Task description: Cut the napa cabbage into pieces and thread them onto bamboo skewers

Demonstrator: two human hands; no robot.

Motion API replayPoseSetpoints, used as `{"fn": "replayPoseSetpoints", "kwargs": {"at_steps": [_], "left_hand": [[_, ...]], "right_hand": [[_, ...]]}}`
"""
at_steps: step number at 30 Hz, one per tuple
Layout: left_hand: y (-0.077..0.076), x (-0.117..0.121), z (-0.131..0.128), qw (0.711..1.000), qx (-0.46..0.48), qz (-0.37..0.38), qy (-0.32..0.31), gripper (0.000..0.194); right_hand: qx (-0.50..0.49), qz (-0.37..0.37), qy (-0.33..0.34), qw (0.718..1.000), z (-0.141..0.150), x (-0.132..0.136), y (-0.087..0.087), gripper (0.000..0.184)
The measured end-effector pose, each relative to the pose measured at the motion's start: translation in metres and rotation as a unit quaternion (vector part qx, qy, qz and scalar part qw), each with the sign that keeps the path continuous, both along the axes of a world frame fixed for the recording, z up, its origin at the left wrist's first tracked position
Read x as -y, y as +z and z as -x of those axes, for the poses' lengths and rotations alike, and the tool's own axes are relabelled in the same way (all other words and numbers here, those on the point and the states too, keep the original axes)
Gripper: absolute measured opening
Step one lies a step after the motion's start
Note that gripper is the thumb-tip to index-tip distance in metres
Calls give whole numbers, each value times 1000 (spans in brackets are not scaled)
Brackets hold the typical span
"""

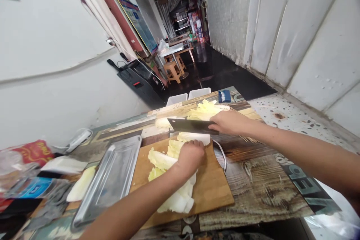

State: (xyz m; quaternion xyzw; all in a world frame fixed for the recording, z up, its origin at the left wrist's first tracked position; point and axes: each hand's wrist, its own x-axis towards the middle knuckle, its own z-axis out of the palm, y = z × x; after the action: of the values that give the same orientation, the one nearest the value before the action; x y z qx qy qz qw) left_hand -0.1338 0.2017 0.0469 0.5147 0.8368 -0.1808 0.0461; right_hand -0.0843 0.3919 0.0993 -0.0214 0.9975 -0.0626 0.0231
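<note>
A wooden cutting board (213, 191) lies on the patterned table, with pale napa cabbage (161, 159) spread over its left and middle. My left hand (189, 157) is curled, knuckles forward, pressing down on the cabbage. My right hand (229, 122) grips the handle of a dark cleaver (187, 125), whose wide blade hangs just above the cabbage's far white end, right in front of my left knuckles. More cut cabbage (204, 110) is piled on the table beyond the board.
An empty steel tray (112, 180) lies left of the board. Packets and a white dish (64, 165) crowd the far left. A metal rim (222, 153) shows under the board's right edge. A blue box (224, 96) sits at the table's far end; stools and a dark corridor lie beyond.
</note>
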Motion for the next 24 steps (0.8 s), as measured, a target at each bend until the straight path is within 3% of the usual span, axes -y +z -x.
{"fn": "replayPoseSetpoints", "kwargs": {"at_steps": [7,24], "left_hand": [[-11,2,-3,1000,7,-16,16,28],[-7,0,-3,999,36,-20,23,30]], "right_hand": [[27,-26,13,999,3,-1,-3,32],[69,-44,31,996,12,2,-2,32]]}}
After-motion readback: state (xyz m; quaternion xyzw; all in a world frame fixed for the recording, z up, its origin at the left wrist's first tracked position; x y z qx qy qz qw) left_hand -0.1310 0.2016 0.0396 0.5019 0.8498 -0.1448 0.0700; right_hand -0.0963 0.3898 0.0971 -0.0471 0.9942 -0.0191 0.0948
